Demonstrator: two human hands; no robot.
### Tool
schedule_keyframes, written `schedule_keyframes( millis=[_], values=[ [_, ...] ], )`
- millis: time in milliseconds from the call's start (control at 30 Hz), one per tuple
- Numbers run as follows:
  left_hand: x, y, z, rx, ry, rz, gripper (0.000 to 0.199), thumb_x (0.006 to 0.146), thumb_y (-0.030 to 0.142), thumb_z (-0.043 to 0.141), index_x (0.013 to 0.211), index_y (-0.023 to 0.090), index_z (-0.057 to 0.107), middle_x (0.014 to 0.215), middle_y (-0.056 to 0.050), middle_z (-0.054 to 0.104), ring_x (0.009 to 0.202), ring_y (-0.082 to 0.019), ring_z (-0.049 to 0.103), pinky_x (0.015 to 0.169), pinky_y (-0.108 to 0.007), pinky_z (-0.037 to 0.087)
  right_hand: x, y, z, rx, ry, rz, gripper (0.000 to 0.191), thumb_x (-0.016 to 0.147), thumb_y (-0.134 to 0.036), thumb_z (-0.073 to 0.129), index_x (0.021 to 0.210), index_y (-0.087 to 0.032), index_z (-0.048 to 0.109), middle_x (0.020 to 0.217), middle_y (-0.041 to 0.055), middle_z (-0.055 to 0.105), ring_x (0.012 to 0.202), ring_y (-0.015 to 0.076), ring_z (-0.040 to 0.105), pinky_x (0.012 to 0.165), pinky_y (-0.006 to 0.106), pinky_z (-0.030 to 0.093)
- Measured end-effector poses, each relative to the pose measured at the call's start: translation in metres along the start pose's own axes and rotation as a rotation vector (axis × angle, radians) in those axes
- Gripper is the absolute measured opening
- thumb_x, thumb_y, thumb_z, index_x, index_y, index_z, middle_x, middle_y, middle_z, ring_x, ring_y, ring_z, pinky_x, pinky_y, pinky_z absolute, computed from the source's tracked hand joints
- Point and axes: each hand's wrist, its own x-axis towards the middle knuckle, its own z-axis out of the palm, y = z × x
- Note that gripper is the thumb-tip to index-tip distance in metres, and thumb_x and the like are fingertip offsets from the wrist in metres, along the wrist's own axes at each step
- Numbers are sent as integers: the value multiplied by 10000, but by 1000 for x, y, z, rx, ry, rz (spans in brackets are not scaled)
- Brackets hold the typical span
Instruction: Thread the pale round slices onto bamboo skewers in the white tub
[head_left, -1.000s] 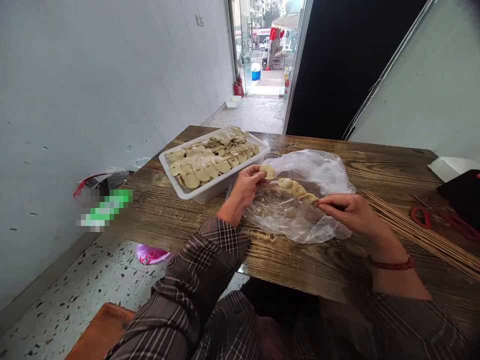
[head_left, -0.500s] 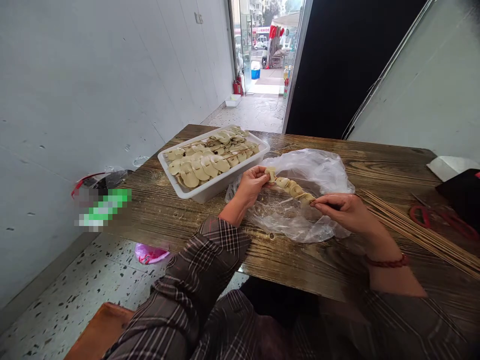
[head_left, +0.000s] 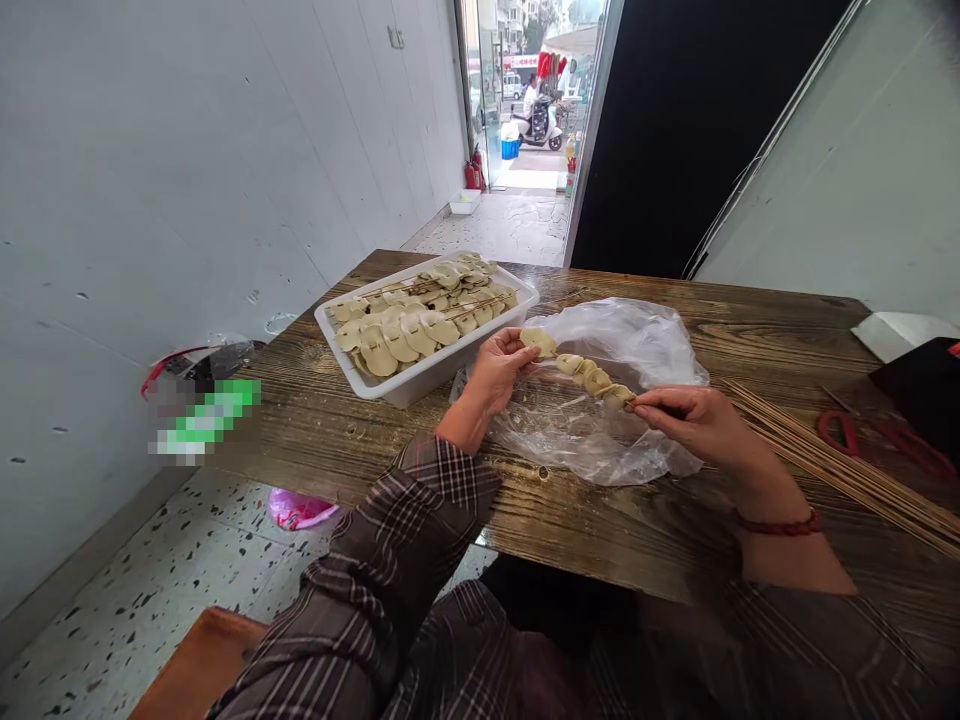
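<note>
Between both hands, above a crumpled clear plastic bag [head_left: 637,335], runs a skewer of pale round slices [head_left: 592,380], bunched and folded along it. My right hand [head_left: 694,422] pinches the skewer's right end. Closed on one more thin slice [head_left: 538,343] is my left hand [head_left: 495,372], at the other end of the skewer; a small gap separates this slice from the bunched ones. The skewer's tip cannot be made out there. Just left of the bag, a white plastic tray [head_left: 409,390] holds many skewered slices [head_left: 405,330] in layers.
Bare bamboo skewers [head_left: 832,455] lie in a bundle on the wooden table [head_left: 360,440] at right, beside red-handled scissors [head_left: 838,432]. A black item [head_left: 922,390] sits at the right edge. The wall [head_left: 187,200] stands close at left, with a doorway behind the table.
The slice in my left hand was folded and narrow; now it lies flatter and wider, a little farther from the bunched slices. My right hand has barely moved. Outside, a scooter has come into view.
</note>
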Motion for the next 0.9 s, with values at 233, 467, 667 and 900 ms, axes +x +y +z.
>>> schedule_keyframes(
  millis=[233, 467, 667, 900],
  values=[
    [1, 1, -2, -13, 32, 9, 389, 539, 192, 853, 841, 142, 613, 751, 13, 685, 612, -72, 594, 529, -182, 424, -1, -1, -2, 11, -26, 19, 357, 859, -554, 609, 847, -243, 784, 869, 70, 776, 775, 237, 707, 708, 360, 564],
    [2, 0, -4, -50, 10, -30, 352, 548, 188, 836, 821, 145, 618, 714, 20, 661, 570, -63, 559, 505, -187, 412, -1, -2, -4, 78, -34, 29, 348, 850, -543, 629, 854, -233, 786, 838, 65, 765, 744, 218, 698, 659, 331, 551],
    [2, -2, -3, -92, -11, -90, 323, 587, 141, 814, 836, 153, 608, 719, 19, 662, 563, -60, 563, 540, -196, 441, -1, 0, -3, 68, -27, 28, 393, 837, -594, 621, 853, -237, 785, 853, 77, 772, 766, 238, 701, 667, 354, 548],
    [1, -2, -5, -143, -33, -139, 289, 617, 117, 796, 821, 152, 594, 712, 11, 669, 550, -64, 589, 548, -189, 470, -2, 3, -4, 89, -32, 39, 361, 849, -558, 631, 877, -234, 787, 882, 74, 773, 798, 240, 706, 703, 353, 558]
  ],
)
